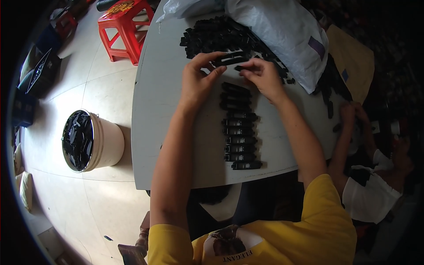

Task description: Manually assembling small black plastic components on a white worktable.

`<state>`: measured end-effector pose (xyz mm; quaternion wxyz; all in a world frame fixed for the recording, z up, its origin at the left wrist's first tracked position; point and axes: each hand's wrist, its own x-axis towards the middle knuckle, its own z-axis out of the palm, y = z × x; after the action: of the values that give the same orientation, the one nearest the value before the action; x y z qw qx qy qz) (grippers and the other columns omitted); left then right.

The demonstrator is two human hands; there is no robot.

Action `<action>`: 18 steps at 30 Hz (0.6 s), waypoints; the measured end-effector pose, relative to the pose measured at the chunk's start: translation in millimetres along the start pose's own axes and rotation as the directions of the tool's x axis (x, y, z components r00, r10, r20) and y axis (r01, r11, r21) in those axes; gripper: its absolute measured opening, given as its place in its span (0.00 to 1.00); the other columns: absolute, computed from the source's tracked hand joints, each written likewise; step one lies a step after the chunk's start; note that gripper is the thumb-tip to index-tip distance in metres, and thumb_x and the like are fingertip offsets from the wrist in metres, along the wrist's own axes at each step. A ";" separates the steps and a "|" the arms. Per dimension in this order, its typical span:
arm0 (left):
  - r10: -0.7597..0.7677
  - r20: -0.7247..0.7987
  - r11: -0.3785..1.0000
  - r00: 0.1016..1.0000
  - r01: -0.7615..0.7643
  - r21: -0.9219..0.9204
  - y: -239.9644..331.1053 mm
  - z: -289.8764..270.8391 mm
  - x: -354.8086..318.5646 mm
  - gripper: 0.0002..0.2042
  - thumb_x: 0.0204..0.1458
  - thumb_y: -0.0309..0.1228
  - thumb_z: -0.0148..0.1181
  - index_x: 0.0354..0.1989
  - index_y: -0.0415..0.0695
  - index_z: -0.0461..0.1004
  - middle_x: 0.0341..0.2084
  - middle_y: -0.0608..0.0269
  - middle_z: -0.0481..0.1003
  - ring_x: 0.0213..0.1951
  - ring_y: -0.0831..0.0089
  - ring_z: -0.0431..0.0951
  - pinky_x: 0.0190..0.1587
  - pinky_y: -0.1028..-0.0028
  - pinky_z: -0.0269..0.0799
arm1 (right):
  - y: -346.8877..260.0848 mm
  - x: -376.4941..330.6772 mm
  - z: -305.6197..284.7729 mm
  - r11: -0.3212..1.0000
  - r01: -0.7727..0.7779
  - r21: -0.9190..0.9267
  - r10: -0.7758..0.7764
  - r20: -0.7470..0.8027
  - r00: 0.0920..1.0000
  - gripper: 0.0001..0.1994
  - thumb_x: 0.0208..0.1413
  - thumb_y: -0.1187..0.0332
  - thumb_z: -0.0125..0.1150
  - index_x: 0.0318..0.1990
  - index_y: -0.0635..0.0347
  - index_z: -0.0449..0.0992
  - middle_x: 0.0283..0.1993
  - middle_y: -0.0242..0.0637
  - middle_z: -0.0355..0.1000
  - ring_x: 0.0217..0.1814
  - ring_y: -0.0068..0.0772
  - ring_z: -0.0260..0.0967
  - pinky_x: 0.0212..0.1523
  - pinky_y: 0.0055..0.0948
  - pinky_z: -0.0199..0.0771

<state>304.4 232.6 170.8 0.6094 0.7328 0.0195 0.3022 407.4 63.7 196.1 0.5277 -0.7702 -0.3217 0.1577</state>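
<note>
A: What lies nearest the person?

B: A column of small black plastic oblong parts (238,132) lined up on the pale grey table (163,110), running toward twelve o'clock.

A: And the hands?

B: Beyond the column, the left hand (197,79) curls its fingers onto a black plastic strip (229,59). The right hand (263,75), at its three o'clock, pinches the strip's other end, fingers pressed together.

A: Farther off?

B: A loose heap of black plastic pieces (216,35) at twelve o'clock, a white plastic sack (282,31) at one. At nine o'clock, a cream bucket (106,143) on the floor; at eleven, a red plastic stool (126,26).
</note>
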 end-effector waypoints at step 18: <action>0.119 0.189 0.817 0.975 -0.204 0.539 0.8 6.7 -8.0 0.11 0.48 0.29 0.60 0.40 0.52 0.81 0.35 0.66 0.75 0.39 0.63 0.72 0.45 0.68 0.70 | 18.0 -42.1 -39.1 0.951 0.123 -0.283 -0.153 -0.085 0.985 0.16 0.54 0.83 0.47 0.47 0.60 0.77 0.40 0.30 0.67 0.32 0.15 0.63 0.33 0.18 0.67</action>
<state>300.7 223.3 167.7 0.3422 0.8971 -0.0008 0.2793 404.8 3.8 191.0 0.4411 -0.8192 -0.3651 0.0329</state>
